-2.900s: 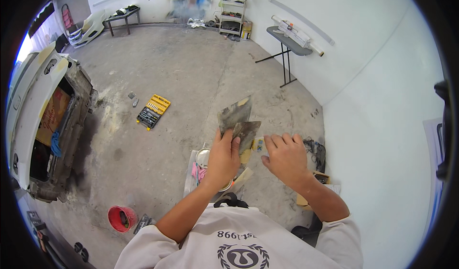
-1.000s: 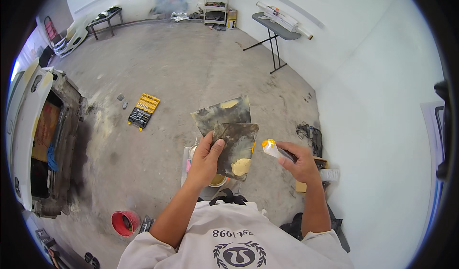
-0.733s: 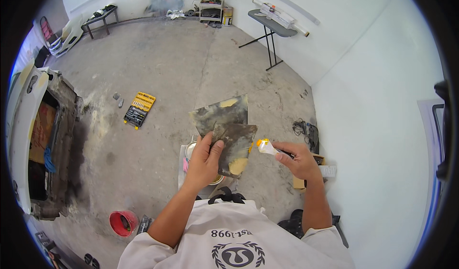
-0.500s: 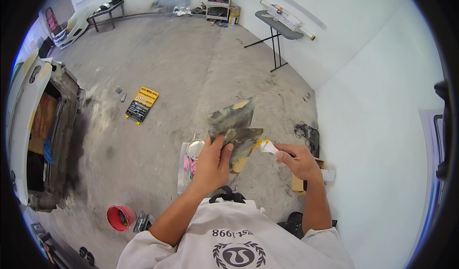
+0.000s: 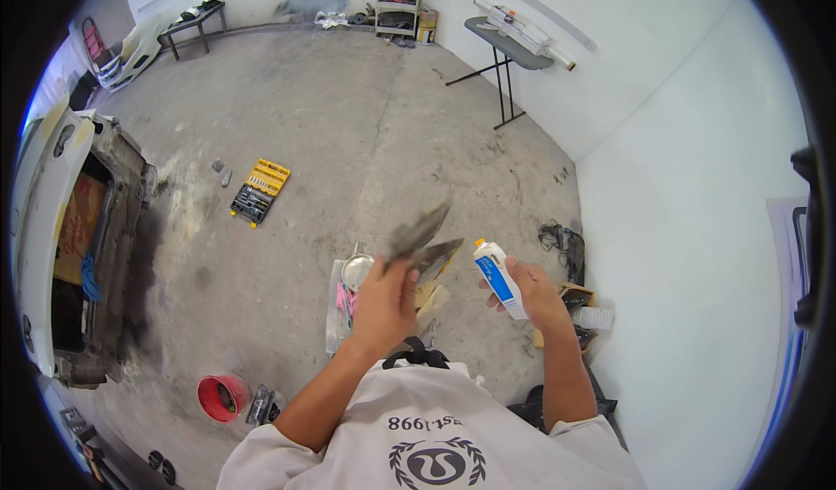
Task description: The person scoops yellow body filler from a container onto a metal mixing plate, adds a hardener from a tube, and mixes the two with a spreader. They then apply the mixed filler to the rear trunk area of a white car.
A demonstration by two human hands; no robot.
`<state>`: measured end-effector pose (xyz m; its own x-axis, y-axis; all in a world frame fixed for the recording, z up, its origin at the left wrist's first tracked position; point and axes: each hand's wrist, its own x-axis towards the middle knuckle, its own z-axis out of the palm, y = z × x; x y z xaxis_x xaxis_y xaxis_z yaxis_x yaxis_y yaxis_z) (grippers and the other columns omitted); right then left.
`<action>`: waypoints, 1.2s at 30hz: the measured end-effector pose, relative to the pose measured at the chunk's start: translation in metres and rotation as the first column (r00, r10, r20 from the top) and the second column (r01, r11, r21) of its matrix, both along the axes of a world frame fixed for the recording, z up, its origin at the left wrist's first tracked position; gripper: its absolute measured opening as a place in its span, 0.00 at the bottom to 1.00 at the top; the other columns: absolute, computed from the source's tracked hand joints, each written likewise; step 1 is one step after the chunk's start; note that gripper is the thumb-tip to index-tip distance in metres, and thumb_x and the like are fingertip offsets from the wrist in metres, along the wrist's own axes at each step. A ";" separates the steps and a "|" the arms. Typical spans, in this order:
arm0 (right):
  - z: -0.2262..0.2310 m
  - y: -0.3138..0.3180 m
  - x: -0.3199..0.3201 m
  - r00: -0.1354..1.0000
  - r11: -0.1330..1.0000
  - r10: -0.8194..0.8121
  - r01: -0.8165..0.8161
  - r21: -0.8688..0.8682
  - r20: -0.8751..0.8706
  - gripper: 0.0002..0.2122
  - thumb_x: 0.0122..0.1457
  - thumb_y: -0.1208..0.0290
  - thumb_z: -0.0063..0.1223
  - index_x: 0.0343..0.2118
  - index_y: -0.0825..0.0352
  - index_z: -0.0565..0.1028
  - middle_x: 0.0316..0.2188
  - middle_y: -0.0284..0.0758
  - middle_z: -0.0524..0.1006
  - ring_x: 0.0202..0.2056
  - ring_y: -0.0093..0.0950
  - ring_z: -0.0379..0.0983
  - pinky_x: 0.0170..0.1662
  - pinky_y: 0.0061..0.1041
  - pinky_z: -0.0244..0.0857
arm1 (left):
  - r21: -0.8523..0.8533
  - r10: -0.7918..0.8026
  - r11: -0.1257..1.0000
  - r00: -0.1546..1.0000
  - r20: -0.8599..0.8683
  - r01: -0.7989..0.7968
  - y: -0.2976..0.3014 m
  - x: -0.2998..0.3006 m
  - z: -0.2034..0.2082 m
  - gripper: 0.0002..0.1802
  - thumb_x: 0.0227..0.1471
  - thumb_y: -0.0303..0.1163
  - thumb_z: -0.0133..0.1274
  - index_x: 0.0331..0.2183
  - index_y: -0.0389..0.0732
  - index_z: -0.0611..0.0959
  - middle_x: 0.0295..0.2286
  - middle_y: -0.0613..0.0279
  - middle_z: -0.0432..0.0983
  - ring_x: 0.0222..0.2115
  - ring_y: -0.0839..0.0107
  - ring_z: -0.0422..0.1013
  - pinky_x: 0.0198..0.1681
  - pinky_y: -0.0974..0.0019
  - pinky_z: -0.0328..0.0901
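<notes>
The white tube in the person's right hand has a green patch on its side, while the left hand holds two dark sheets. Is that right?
Not quite: the head view shows a blue patch on the white tube, not green. The rest stands: the right hand holds it, the left hand two dark sheets.

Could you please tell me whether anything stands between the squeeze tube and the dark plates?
Nothing visible does: the squeeze tube in the right hand and the dark plates in the left hand are apart, with only concrete floor showing through the gap.
</notes>
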<state>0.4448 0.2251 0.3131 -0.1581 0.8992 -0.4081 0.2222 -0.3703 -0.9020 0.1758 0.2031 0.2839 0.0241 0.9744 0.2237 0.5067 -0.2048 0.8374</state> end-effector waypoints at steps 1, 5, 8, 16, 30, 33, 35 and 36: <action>-0.001 -0.001 0.001 0.999 1.000 -0.026 0.026 0.008 -0.038 0.26 0.73 0.49 0.44 0.49 0.73 0.79 0.36 0.37 0.84 0.31 0.23 0.80 0.36 0.24 0.72 | -0.066 0.023 0.998 0.991 0.129 -0.015 0.004 -0.003 -0.006 0.15 0.66 0.30 0.50 0.49 0.31 0.79 0.52 0.47 0.74 0.48 0.53 0.73 0.51 0.62 0.69; -0.003 -0.004 0.003 0.938 0.884 0.091 -0.230 0.406 0.335 0.23 0.70 0.54 0.52 0.54 0.72 0.77 0.44 0.41 0.83 0.39 0.32 0.80 0.42 0.29 0.72 | -0.360 0.214 0.931 0.714 0.667 0.057 0.018 -0.011 -0.028 0.18 0.68 0.33 0.50 0.53 0.31 0.77 0.51 0.56 0.76 0.48 0.68 0.72 0.54 0.67 0.66; -0.001 -0.002 -0.001 0.889 0.732 0.045 -0.340 0.590 0.456 0.23 0.66 0.57 0.57 0.56 0.71 0.76 0.47 0.45 0.81 0.43 0.38 0.79 0.44 0.32 0.72 | -0.410 0.238 0.884 0.541 0.806 0.222 0.021 -0.015 -0.034 0.19 0.69 0.33 0.50 0.55 0.32 0.76 0.49 0.62 0.77 0.48 0.75 0.71 0.55 0.69 0.65; 0.019 0.013 -0.016 0.784 0.698 0.101 -0.494 0.518 0.612 0.23 0.60 0.59 0.63 0.54 0.70 0.77 0.42 0.46 0.80 0.41 0.43 0.78 0.44 0.36 0.72 | -0.393 0.152 0.879 0.625 0.766 0.269 0.019 -0.020 -0.028 0.19 0.70 0.33 0.48 0.56 0.33 0.76 0.49 0.63 0.77 0.48 0.76 0.70 0.55 0.70 0.64; 0.008 0.024 -0.023 0.456 0.540 -0.258 -0.663 0.518 0.852 0.25 0.48 0.68 0.69 0.52 0.57 0.76 0.48 0.33 0.78 0.48 0.35 0.75 0.50 0.39 0.63 | -0.459 0.193 0.867 0.720 0.667 0.192 0.022 -0.020 -0.037 0.25 0.68 0.31 0.50 0.61 0.31 0.70 0.53 0.58 0.76 0.53 0.72 0.71 0.59 0.66 0.64; 0.006 0.023 -0.011 0.600 0.583 -0.260 -0.528 0.618 0.757 0.23 0.52 0.69 0.66 0.52 0.59 0.76 0.46 0.35 0.79 0.46 0.35 0.76 0.50 0.39 0.65 | -0.511 0.291 0.828 0.600 0.745 0.233 0.024 -0.019 -0.042 0.23 0.69 0.33 0.50 0.60 0.32 0.73 0.52 0.61 0.77 0.51 0.72 0.70 0.58 0.68 0.63; 0.001 0.018 -0.004 0.768 0.687 -0.151 -0.371 0.625 0.622 0.20 0.57 0.67 0.62 0.53 0.62 0.75 0.43 0.37 0.80 0.43 0.32 0.77 0.48 0.37 0.67 | -0.480 0.282 0.832 0.534 0.797 0.277 0.024 -0.019 -0.045 0.22 0.69 0.33 0.50 0.60 0.33 0.74 0.52 0.62 0.76 0.51 0.74 0.70 0.59 0.69 0.63; -0.002 0.014 -0.002 0.850 0.771 -0.059 -0.295 0.565 0.524 0.19 0.61 0.66 0.59 0.54 0.63 0.74 0.42 0.37 0.80 0.41 0.31 0.77 0.47 0.35 0.69 | -0.491 0.303 0.822 0.509 0.806 0.289 0.023 -0.020 -0.047 0.22 0.69 0.33 0.50 0.59 0.34 0.74 0.52 0.62 0.76 0.51 0.74 0.70 0.59 0.69 0.63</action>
<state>0.4423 0.2394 0.3107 -0.2211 0.9612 0.1648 0.6924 0.2737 -0.6676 0.1560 0.2261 0.2374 0.1125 0.9158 -0.3855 -0.4804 0.3898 0.7857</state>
